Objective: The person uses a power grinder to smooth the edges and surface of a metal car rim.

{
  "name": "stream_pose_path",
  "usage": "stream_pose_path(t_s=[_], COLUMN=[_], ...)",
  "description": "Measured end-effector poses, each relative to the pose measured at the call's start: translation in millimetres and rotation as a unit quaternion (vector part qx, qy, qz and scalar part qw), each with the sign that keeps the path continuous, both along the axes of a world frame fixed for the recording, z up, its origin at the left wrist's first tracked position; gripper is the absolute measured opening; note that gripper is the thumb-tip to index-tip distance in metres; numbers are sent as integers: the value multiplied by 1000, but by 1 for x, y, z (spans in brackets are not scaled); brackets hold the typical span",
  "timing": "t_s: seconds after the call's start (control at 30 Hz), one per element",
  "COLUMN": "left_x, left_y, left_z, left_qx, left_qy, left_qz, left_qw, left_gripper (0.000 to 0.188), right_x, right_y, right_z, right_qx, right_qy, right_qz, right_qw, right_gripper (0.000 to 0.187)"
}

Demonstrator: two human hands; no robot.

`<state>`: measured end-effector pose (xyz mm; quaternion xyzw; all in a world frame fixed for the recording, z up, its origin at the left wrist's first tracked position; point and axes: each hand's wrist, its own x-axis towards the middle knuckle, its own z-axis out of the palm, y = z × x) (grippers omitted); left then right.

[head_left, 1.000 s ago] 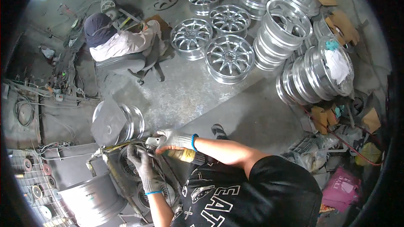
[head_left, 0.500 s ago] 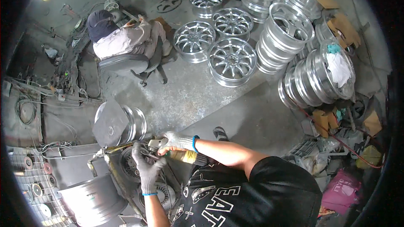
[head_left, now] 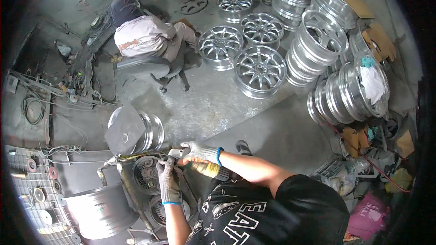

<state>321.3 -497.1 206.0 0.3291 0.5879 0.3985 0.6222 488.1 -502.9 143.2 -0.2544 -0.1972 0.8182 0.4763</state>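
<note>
My right hand (head_left: 203, 152), in a grey knit glove with a blue cuff, is wrapped round an angle grinder (head_left: 206, 169) with a yellow body. The grinder's grey metal head (head_left: 178, 153) points to the left, close to my waist. My left hand (head_left: 167, 174), gloved alike, is closed just beside that head, its fingers drawn together. What these fingers grip is too small to make out. Below my hands, multi-spoke wheel rims (head_left: 147, 174) lie behind a metal pipe frame (head_left: 129, 190).
A wide rim barrel (head_left: 101, 212) stands at lower left, near a wire rack (head_left: 38, 186) holding discs. Upright rims (head_left: 154, 131) lean beyond my hands. Polished wheels (head_left: 260, 70) lie on the floor, with stacks (head_left: 302, 63) at right. A co-worker (head_left: 145, 36) sits on a chair (head_left: 145, 66).
My left hand has come down from its raised, spread pose and closed beside the grinder head. My right hand keeps its grip. The whole view has shifted slightly, and the co-worker leans further forward.
</note>
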Motion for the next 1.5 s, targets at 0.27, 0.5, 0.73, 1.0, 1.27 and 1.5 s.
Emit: stream_pose_path(t_s=[0.27,0.5,0.73,1.0,1.27,1.5], left_x=[6,-7,2,-2,-8,13], left_y=[-3,-3,0,-4,26,-63], left_z=[5,-14,-17,-40,-57,-6], left_qx=[-1,56,119,180,157,47], left_qy=[-6,35,160,205,119,-36], left_qz=[29,5,-55,-14,-56,-198], left_qw=[1000,998,978,962,979,978], left_gripper=[40,73,51,43,97,64], right_x=[-10,-20,-24,3,3,1], right_y=[7,14,17,-1,23,74], right_z=[-15,-35,-61,1,-44,-88], right_qx=[-37,84,17,-47,-156,-67], right_qy=[11,-119,-28,-64,45,81], right_qz=[1,15,-19,25,-6,32], right_qw=[999,989,999,997,987,994], right_gripper=[79,57,57,61,71,34])
